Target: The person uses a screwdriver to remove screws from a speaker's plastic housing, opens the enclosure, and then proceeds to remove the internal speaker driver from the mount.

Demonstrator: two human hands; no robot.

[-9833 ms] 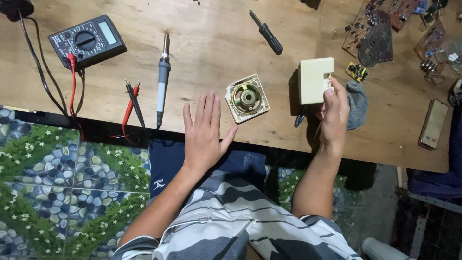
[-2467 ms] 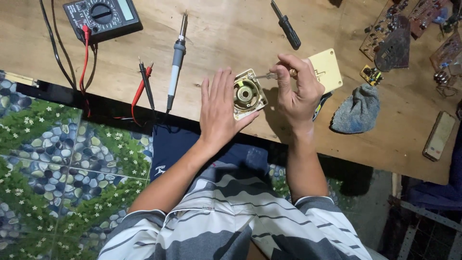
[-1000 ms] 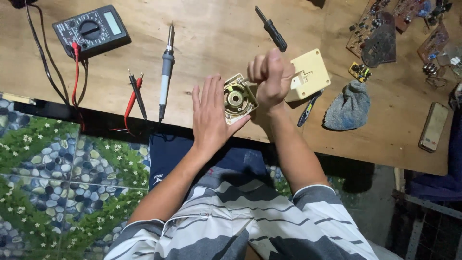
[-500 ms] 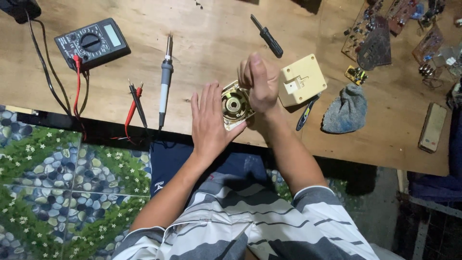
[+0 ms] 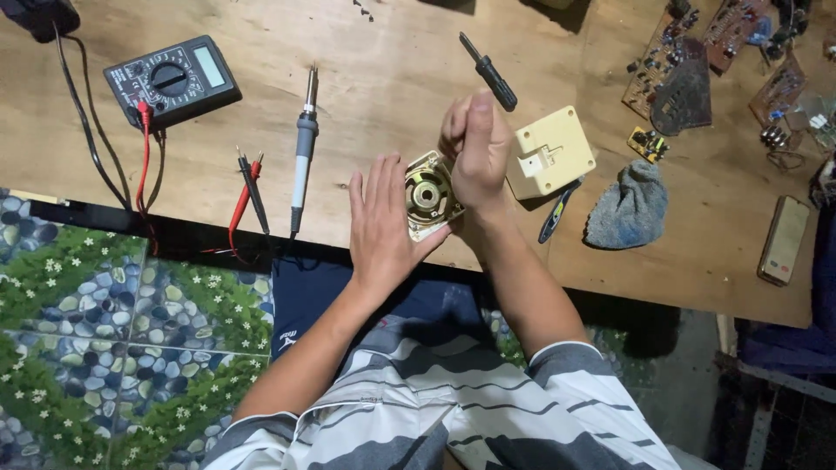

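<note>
Wooden workbench [image 5: 392, 52], one; its near edge runs from lower left to lower right, dark along the front.

Small square speaker unit [image 5: 430, 193], one, cream frame with a round metal centre. It lies on the bench just inside the near edge, between the two hands.

Left hand [image 5: 381, 222], one: flat, fingers spread and extended, nothing grasped; its thumb side touches the speaker's left and lower edge, bracing it. The wrist overhangs the bench edge.

Right hand [image 5: 475, 148], one: clenched into a fist directly above the speaker's right corner. Whatever it grips is hidden inside the fist, so I cannot tell what it grasps.

Cream plastic housing [image 5: 550, 152], one, just right of the right hand.

Black-handled screwdriver [image 5: 489, 72], one, lying free behind the right hand.

Blue-handled tool [image 5: 554, 212], one, partly under the housing.

Grey cloth [image 5: 629, 206], one, right of the housing.

Soldering iron [image 5: 301, 152], one, left of the left hand, its tail reaching the bench edge.

Multimeter [image 5: 171, 80], one, far left, with two probes [image 5: 248, 187], one red and one black, lying near the edge.

Circuit boards [image 5: 679, 74], several, crowded at the far right corner.

Phone-like flat slab [image 5: 784, 239], one, near the right edge.

Open room: bare wood between the soldering iron and the hands, and behind the hands towards the far edge.
</note>
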